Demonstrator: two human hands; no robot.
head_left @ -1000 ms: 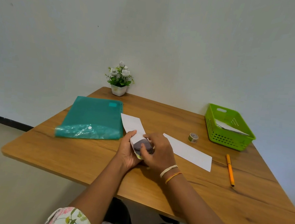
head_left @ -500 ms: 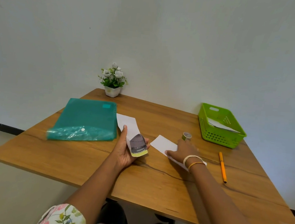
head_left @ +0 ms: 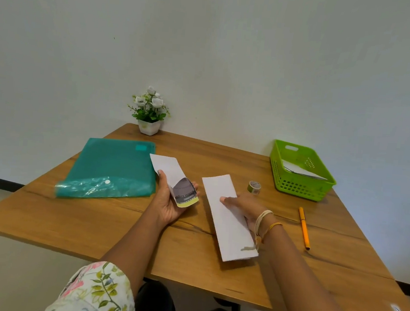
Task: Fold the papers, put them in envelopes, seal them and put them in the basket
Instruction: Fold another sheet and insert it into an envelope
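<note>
Where the floral sleeve (head_left: pixel 93 292) ends, both forearms reach out over the wooden bench (head_left: pixel 88 227). Right hand (head_left: pixel 244 206), w/ pale and orange bands at the wrist, holds the folded paper (head_left: pixel 228 222): thumb lies on top of the sheet, fingers are hidden beneath it, so grip is clamped on the paper. Sheet is a long white strip, near end toward the person, far end pointing away; whether it touches the bench cannot be told. Left hand (head_left: pixel 170 202), palm up, just beside the paper's left edge, holds the envelope (head_left: pixel 172 177); thumb presses one side, fingertips show at the other, grip closed round it. Envelope flap end w/ grey printed lining and yellow strip faces the person; white body extends away, over the bench.

Left of the envelope, a teal plastic folder (head_left: pixel 113 169) lies flat, snap button near its front edge. Right of the hands: orange pen (head_left: pixel 304 228) lying approx. front-to-back; small tape roll (head_left: pixel 254 187) just beyond the right hand. Further right, near the bench's far edge, the green basket (head_left: pixel 297 188) w/ white envelopes or paper inside; count cannot be told. At the far left corner, against the wall, a small white pot of artificial flowers (head_left: pixel 150 113).
</note>
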